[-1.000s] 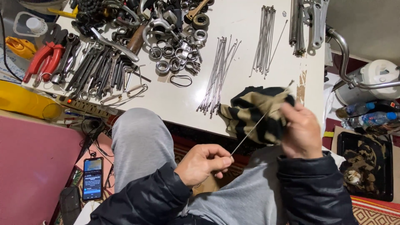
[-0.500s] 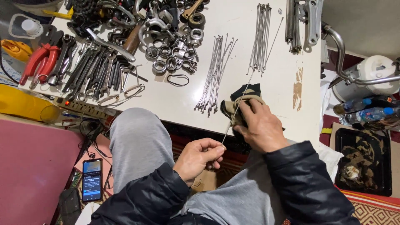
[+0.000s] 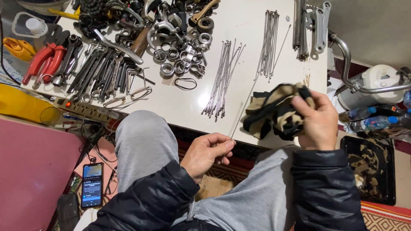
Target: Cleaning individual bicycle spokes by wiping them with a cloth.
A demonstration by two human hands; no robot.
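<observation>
Spoke (image 3: pixel 239 115) end hidden in left hand (image 3: pixel 208 152); rag (image 3: pixel 274 112) partly covered.

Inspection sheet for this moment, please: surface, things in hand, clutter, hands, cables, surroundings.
Surface: white table, crowded along its far side.
Things in hand: one thin metal spoke; a tan and black cloth.
Clutter: two bundles of spokes, wrenches, red pliers, metal rings, black rubber band.
Hands: left hand pinches the spoke's near end; right hand grips the cloth.
Cables: power strip with wires hanging below the table edge.
Surroundings: phone on the floor, plastic bottles, black tray.
</observation>
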